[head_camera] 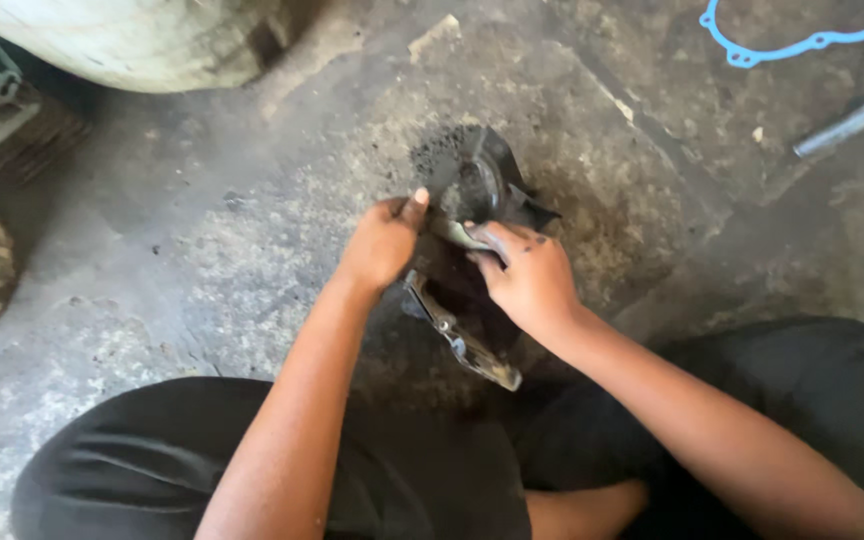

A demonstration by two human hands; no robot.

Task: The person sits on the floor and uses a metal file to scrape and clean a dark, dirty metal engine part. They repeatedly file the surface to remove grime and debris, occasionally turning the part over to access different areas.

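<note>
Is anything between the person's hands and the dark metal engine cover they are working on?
Nothing visible. The left hand and the right hand both rest directly on the greasy engine cover, gripping it from either side above the concrete floor. The blue gasket and metal rod lie well apart, at the upper right.

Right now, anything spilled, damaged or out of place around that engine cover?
Yes. Black gritty debris is scattered on the concrete floor beside the dark, grimy engine cover held by the left hand and right hand. A blue gasket lies loose on the floor at top right. No breakage visible.
</note>
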